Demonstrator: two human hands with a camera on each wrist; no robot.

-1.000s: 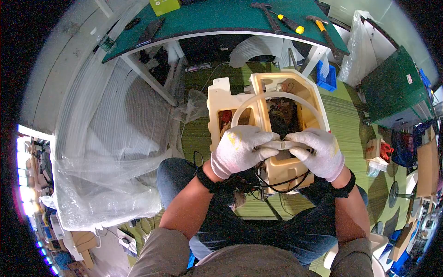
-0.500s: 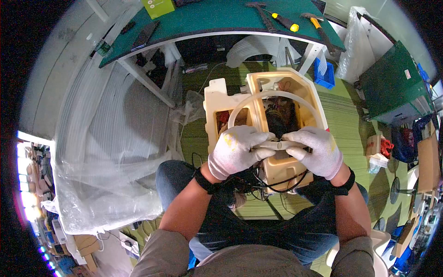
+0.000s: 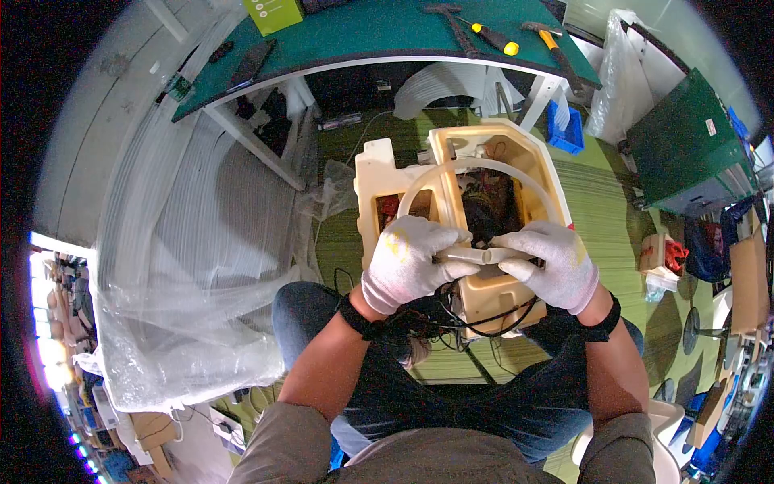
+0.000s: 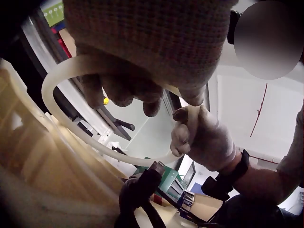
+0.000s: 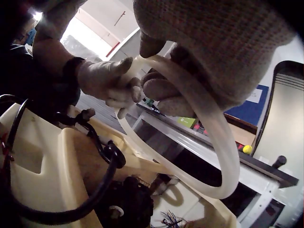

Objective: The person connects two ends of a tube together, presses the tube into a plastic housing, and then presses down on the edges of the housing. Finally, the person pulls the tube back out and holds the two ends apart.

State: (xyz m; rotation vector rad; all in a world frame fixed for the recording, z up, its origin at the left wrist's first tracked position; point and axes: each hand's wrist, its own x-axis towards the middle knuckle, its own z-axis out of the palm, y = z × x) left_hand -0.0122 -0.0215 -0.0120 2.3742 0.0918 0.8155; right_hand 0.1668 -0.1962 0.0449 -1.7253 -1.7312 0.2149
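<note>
A translucent white hose [image 3: 501, 167] is bent into a loop above an open cream plastic housing [image 3: 371, 165]. My gloved left hand [image 3: 409, 262] pinches one end of the hose between thumb and fingers. The other end is gripped by my gloved right hand [image 3: 556, 264]. Both ends come together between the hands, tip against tip in the head view. In the right wrist view the hose [image 5: 223, 142] curves down from the right fingers and round to the left hand [image 5: 107, 80]. Dark parts and wires lie inside the housing, partly hidden by the hands.
Black cables [image 3: 504, 327] hang over the housing's near side. Behind it stands a green-topped table [image 3: 363, 36] with a hammer [image 3: 556, 48] and a screwdriver [image 3: 493, 38]. Plastic-wrapped goods [image 3: 185, 323] fill the left side; a blue bin [image 3: 567, 129] sits on the floor.
The left fingers sit slightly farther back, so more of the left hose end shows between the hands. Both hands keep their hold; the head view has shifted slightly.
</note>
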